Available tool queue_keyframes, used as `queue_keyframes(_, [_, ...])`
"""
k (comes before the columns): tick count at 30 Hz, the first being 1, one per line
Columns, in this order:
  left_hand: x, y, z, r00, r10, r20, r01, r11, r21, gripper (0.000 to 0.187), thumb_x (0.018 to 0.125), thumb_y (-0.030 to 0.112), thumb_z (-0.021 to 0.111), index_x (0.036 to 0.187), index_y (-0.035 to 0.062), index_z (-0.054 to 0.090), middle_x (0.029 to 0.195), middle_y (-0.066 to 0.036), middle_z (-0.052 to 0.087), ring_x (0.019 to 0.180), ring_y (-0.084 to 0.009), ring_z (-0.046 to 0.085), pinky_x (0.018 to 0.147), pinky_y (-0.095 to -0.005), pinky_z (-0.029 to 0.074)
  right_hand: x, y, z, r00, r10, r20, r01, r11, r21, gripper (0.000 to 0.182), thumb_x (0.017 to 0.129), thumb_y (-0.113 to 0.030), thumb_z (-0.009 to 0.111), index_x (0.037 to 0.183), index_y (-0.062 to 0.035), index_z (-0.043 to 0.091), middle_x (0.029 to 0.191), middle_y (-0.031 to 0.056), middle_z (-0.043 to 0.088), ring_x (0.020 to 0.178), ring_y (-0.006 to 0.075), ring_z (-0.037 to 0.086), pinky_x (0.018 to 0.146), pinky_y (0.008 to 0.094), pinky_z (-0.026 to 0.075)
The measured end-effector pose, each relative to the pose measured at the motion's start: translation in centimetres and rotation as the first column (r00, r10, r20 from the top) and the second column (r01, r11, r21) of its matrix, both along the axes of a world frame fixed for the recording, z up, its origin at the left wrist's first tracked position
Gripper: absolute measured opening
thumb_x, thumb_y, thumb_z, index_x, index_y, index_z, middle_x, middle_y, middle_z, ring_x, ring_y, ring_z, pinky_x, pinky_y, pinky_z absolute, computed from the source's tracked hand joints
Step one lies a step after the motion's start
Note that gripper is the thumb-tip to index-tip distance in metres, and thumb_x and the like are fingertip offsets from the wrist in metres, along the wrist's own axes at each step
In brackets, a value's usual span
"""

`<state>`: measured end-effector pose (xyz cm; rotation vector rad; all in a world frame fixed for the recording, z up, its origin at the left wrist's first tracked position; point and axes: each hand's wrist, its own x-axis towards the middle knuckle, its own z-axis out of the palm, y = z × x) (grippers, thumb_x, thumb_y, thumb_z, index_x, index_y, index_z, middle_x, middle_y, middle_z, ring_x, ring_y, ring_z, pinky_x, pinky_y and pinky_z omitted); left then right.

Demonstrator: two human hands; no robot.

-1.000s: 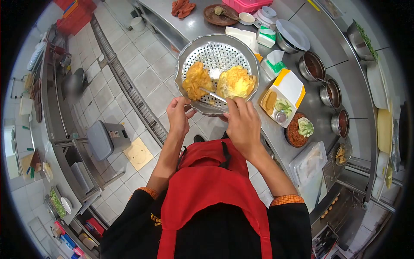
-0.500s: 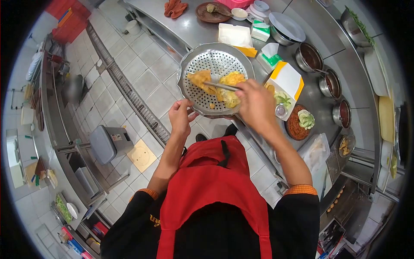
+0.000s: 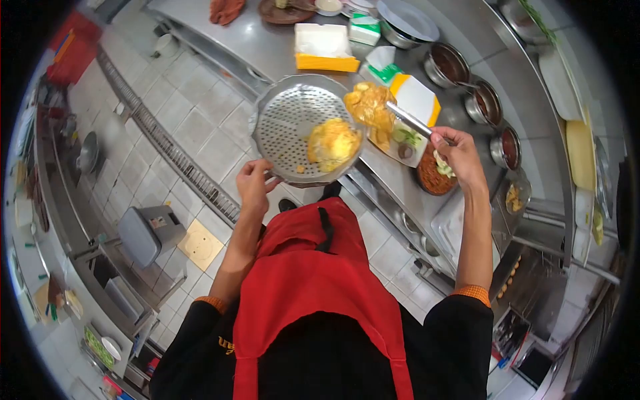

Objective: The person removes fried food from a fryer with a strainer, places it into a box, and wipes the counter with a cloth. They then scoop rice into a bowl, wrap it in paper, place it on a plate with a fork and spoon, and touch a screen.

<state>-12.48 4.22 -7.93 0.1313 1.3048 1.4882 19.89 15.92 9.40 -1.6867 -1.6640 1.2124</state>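
Note:
My left hand (image 3: 255, 187) is closed on the lower left rim of a round perforated metal strainer (image 3: 283, 113). One yellow fried piece of food (image 3: 333, 144) and a small crumb lie inside it. My right hand (image 3: 457, 152) grips metal tongs (image 3: 412, 121), whose far end is at another golden fried piece (image 3: 371, 107), held up past the strainer's right rim. Below that piece is an open yellow and white box (image 3: 415, 99) with food and a small lidded cup (image 3: 405, 151) in it.
A plate of reddish food (image 3: 435, 176) stands beside the box on the steel counter (image 3: 263, 43). A second open box (image 3: 327, 48), tissue packs (image 3: 365, 29) and several sauce pots (image 3: 447, 63) line the back. A grey bin (image 3: 141, 235) stands on the floor at left.
My right hand has moved right with the tongs, and one fried piece has left the strainer and now hangs beside the open box. The view has shifted somewhat.

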Motion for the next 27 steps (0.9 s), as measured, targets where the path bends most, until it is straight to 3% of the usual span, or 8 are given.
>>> queue_keyframes(3, [-0.8,-0.5,-0.4,0.999,0.012,-0.036,-0.014,0.999,-0.033,0.013,0.078,0.013,0.060,0.082,0.0039,0.052,0.084,-0.006,0.058,0.075,-0.0186,0.060,0.065,-0.0343,0.056,2.0,-0.2,-1.8,0.986,-0.165,-0.020,0.165,0.986,-0.031,0.016,0.087,-0.015,0.061,0.098,-0.0039,0.065,0.068,-0.0052,0.054,0.051,0.0023,0.040,0.044,0.0184,0.027])
queue_keyframes(5, [-1.3,-0.9,-1.0,0.998,0.034,-0.052,-0.037,0.998,-0.055,0.013,0.079,0.015,0.059,0.081,0.0042,0.052,0.085,-0.006,0.057,0.078,-0.0192,0.059,0.067,-0.0357,0.055,2.3,-1.0,-3.6,0.966,-0.248,-0.077,0.243,0.967,-0.071,0.011,0.087,-0.011,0.060,0.092,-0.0032,0.065,0.071,-0.0007,0.058,0.049,0.0039,0.042,0.042,0.0203,0.031])
queue_keyframes(9, [-1.8,-1.5,-0.9,0.997,0.022,-0.075,-0.026,0.998,-0.061,0.014,0.080,0.017,0.058,0.083,0.0052,0.052,0.086,-0.005,0.056,0.079,-0.0196,0.058,0.069,-0.0353,0.054,1.5,-3.0,-10.2,0.737,-0.575,-0.355,0.467,0.813,-0.349,0.010,0.087,-0.012,0.057,0.095,-0.0056,0.061,0.078,0.0020,0.062,0.051,0.0074,0.048,0.039,0.0215,0.033])
queue_keyframes(13, [-2.2,-1.8,-1.2,0.997,-0.004,-0.076,0.000,0.999,-0.042,0.019,0.077,0.020,0.058,0.090,0.0064,0.054,0.092,-0.006,0.056,0.082,-0.0248,0.057,0.069,-0.0340,0.051,-0.8,-4.1,-17.7,0.400,-0.718,-0.570,0.390,0.696,-0.603,0.012,0.090,-0.018,0.055,0.096,-0.0080,0.057,0.079,0.0015,0.059,0.055,0.0093,0.050,0.040,0.0228,0.033])
queue_keyframes(16, [-2.1,-1.5,-0.5,0.998,-0.003,-0.064,-0.001,0.998,-0.065,0.014,0.079,0.019,0.060,0.082,0.0081,0.052,0.087,-0.005,0.057,0.078,-0.0193,0.058,0.068,-0.0336,0.052,-3.5,-4.4,-19.4,0.337,-0.849,-0.406,0.523,0.528,-0.670,0.018,0.092,-0.024,0.054,0.090,-0.0066,0.058,0.072,0.0025,0.056,0.052,0.0098,0.049,0.039,0.0233,0.033])
queue_keyframes(21, [-2.7,-2.0,-0.8,0.997,0.022,-0.074,-0.030,0.994,-0.106,0.015,0.079,0.020,0.061,0.082,0.0090,0.052,0.087,-0.004,0.057,0.075,-0.0185,0.057,0.067,-0.0335,0.052,-5.1,-5.6,-18.2,0.409,-0.866,-0.289,0.636,0.497,-0.590,0.032,0.092,-0.030,0.054,0.077,-0.0023,0.059,0.061,0.0029,0.051,0.045,0.0105,0.046,0.035,0.0238,0.034])
queue_keyframes(25, [-2.7,-2.1,-1.3,0.996,0.045,-0.075,-0.053,0.993,-0.106,0.015,0.079,0.020,0.061,0.082,0.0092,0.051,0.086,-0.004,0.057,0.074,-0.0190,0.056,0.066,-0.0340,0.052,-3.6,-6.8,-15.9,0.553,-0.786,-0.276,0.665,0.616,-0.422,0.031,0.092,-0.029,0.052,0.081,-0.0015,0.061,0.065,0.0024,0.053,0.048,0.0096,0.048,0.037,0.0237,0.037])
queue_keyframes(27, [-3.0,-2.4,-1.3,0.996,0.042,-0.075,-0.050,0.993,-0.105,0.015,0.079,0.020,0.061,0.082,0.0094,0.051,0.086,-0.003,0.056,0.076,-0.0200,0.056,0.066,-0.0345,0.051,-2.7,-8.5,-13.8,0.750,-0.658,-0.059,0.616,0.729,-0.300,0.027,0.091,-0.025,0.053,0.083,0.0000,0.062,0.066,0.0065,0.056,0.053,0.0172,0.054,0.045,0.0316,0.044])
